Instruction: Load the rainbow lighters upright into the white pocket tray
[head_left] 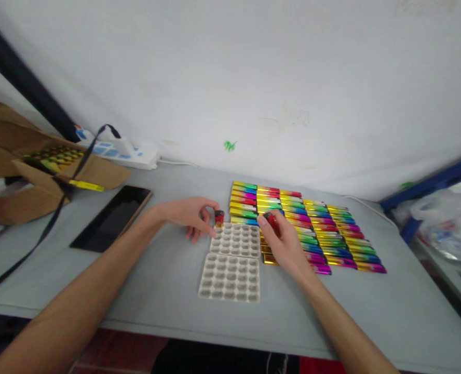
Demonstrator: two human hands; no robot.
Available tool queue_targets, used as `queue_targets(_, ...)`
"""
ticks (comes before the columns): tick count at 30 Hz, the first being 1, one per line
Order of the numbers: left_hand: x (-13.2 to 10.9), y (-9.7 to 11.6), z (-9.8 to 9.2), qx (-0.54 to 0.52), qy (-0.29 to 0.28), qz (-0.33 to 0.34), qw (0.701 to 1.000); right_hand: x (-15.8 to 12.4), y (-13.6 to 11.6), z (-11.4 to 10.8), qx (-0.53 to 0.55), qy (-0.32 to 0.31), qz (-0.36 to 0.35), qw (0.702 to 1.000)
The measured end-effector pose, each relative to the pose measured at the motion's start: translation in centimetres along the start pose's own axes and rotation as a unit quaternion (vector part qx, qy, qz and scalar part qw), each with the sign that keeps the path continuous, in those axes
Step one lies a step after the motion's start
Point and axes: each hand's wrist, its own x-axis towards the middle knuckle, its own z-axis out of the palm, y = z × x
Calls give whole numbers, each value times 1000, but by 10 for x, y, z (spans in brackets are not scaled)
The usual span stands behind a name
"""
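My left hand [189,215] pinches a small lighter [219,218] and holds it upright at the far left corner of the far white tray [236,240]. My right hand [284,244] grips another lighter [271,222] with a red top, just right of that tray. A second white tray [230,278] with rows of hollow cells lies in front of the first. Several rows of shiny rainbow-coloured lighters [324,228] lie flat on the grey table [156,280] to the right, partly under my right hand.
An open cardboard box [31,176] with more coloured lighters stands at the left. A dark tablet [111,218] lies flat beside it, and a black strap runs across the table. A white power strip [125,153] sits by the wall. A plastic bag [444,223] lies at the right.
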Motion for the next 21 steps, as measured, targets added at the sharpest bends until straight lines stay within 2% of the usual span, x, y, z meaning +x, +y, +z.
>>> queue_targets(3,0,-1,0,0,1,7,1000,-1,-7,-4,-27,-35,-65,997)
queue_targets(7,0,-1,2,-5,1,14,1000,2,-23,-4,-121,-25,-168,978)
queue_targets(10,0,-1,3,-9,0,22,1000,6,-34,4,-144,-51,-173,973)
queue_targets(14,1,-2,1,-12,-14,19,1000,13,-40,17,-105,-96,-159,977)
queue_targets(18,2,-4,0,-14,-20,25,999,17,-33,27,-109,-128,-160,973)
queue_targets(21,2,-5,0,-19,-17,23,999,18,-24,32,-153,-124,-213,957)
